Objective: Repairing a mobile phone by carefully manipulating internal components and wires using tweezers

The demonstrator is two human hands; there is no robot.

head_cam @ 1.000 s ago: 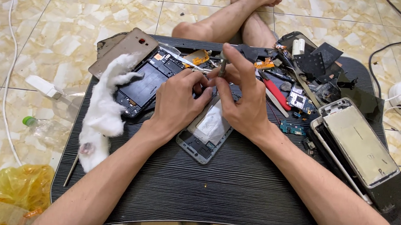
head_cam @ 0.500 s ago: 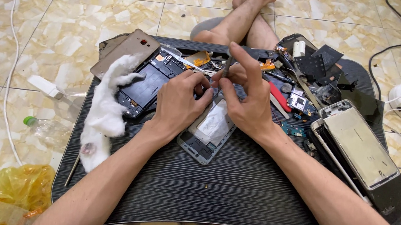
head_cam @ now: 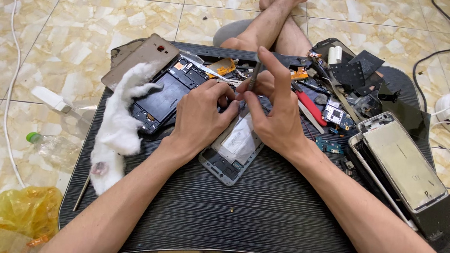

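Note:
An opened phone (head_cam: 232, 152) without its back cover lies at the middle of a black lap table (head_cam: 250, 218). My left hand (head_cam: 200, 118) rests on the phone's upper left part, fingertips pinched at its top edge. My right hand (head_cam: 271, 109) holds a thin grey tool (head_cam: 254, 73) upright, its tip down at the phone's top end, right beside the left fingertips. What the tool's tip touches is hidden by my fingers.
A wad of white cotton (head_cam: 118, 126) lies left, beside a dismantled phone frame (head_cam: 165, 97) and a brown back cover (head_cam: 140, 61). Stacked phones (head_cam: 405, 166) lie right. Loose boards and parts (head_cam: 338, 92) crowd the back. A yellow bag (head_cam: 14, 216) sits on the tiled floor.
Both hands stay at the phone's top end. The right hand's fingers have shifted slightly around the tool, and the view has tilted a little.

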